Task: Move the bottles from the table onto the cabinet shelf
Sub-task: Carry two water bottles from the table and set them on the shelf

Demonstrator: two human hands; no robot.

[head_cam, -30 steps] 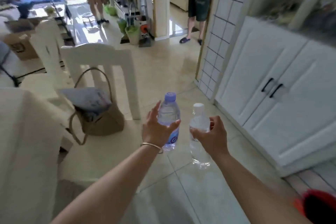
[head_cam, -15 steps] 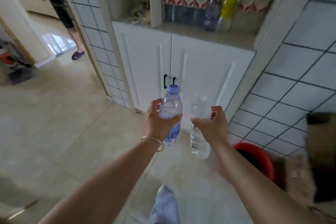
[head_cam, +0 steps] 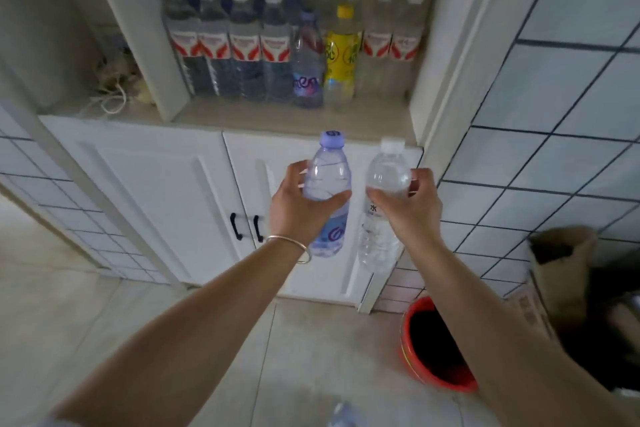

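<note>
Left hand [head_cam: 300, 208]: wrapped round the upper body of a purple-capped bottle [head_cam: 328, 180], upright for setting down. Right hand [head_cam: 408, 205]: clamped likewise on a white-capped bottle [head_cam: 382, 204], just beside the first. Cabinet shelf [head_cam: 263, 121]: above and beyond both hands, bare front strip before the standing row [head_cam: 294, 48], likely their destination.

- The bottle [head_cam: 329, 191] in the left hand [head_cam: 301, 208] was clear with a lilac cap and a purple-and-white label.
- The bottle [head_cam: 381, 204] in the right hand [head_cam: 408, 211] was clear with a white cap.
- The cabinet doors [head_cam: 166, 191] were white with black handles [head_cam: 246, 227].
- The shelved bottles [head_cam: 225, 45] wore white caps and red-and-white labels.
- One shelved bottle [head_cam: 341, 52] was yellow.
- The wall tiles [head_cam: 554, 121] were pale with dark grout lines.
- The bucket [head_cam: 415, 371] was red.
- The bracelet [head_cam: 294, 246] was gold.
</note>
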